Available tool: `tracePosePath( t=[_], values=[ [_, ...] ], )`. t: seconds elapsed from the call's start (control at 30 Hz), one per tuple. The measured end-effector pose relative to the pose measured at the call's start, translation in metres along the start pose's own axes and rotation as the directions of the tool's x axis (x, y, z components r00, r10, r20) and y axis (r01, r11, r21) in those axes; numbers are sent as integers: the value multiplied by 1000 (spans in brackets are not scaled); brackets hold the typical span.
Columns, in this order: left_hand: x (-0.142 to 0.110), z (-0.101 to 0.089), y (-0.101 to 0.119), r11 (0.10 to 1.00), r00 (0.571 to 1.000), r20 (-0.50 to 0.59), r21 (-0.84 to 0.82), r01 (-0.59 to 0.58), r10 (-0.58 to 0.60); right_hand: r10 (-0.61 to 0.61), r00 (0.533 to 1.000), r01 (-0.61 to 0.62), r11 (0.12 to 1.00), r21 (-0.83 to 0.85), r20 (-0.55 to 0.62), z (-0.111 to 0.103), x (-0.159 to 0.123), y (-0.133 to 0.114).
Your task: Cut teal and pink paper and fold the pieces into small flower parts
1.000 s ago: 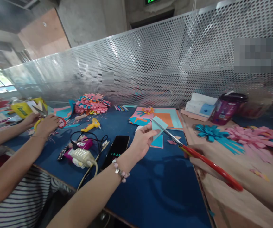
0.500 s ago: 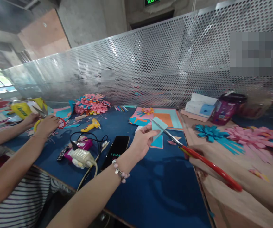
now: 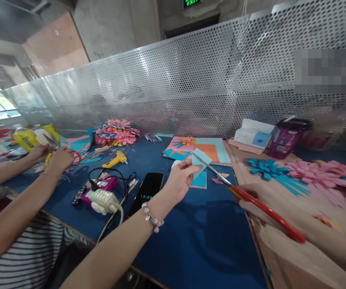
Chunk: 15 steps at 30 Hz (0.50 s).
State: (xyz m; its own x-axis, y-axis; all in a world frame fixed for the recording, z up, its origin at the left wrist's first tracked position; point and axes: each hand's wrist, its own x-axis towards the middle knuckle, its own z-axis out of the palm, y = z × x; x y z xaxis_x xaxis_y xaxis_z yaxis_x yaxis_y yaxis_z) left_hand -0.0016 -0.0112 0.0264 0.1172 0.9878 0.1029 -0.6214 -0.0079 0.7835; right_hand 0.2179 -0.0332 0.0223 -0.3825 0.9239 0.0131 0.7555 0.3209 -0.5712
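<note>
My left hand (image 3: 180,179) pinches a small light-blue paper piece (image 3: 199,162) held up over the blue table (image 3: 191,245). My right hand (image 3: 261,202) grips red-handled scissors (image 3: 251,200), and their blades reach left into the paper's edge. Below the paper a blue paper scrap (image 3: 200,180) lies flat on the table. A bead bracelet (image 3: 151,216) circles my left wrist.
A co-worker's hands (image 3: 55,157) at the left hold other scissors. A black phone (image 3: 147,188), a power strip with cables (image 3: 103,196), a yellow glue gun (image 3: 115,158), coloured paper sheets (image 3: 215,149), paper flowers (image 3: 305,172), a tissue box (image 3: 254,134) and a perforated metal screen (image 3: 191,84) surround me.
Almost nothing differs; the scissors and paper stay together. The co-worker's hands at the left shifted slightly.
</note>
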Motion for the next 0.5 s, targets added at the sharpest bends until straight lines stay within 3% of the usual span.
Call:
tracePosePath(
  t=[0.33,0.5],
  values=[
    [-1,3,1,1000,1000,-2,-3,-1,1,54,998,-55,998,-27,-31,5,6,12],
    [-2,4,2,994,997,8,76,-83,83,66,996,-68,997,-27,-58,8,7,11]
  ],
)
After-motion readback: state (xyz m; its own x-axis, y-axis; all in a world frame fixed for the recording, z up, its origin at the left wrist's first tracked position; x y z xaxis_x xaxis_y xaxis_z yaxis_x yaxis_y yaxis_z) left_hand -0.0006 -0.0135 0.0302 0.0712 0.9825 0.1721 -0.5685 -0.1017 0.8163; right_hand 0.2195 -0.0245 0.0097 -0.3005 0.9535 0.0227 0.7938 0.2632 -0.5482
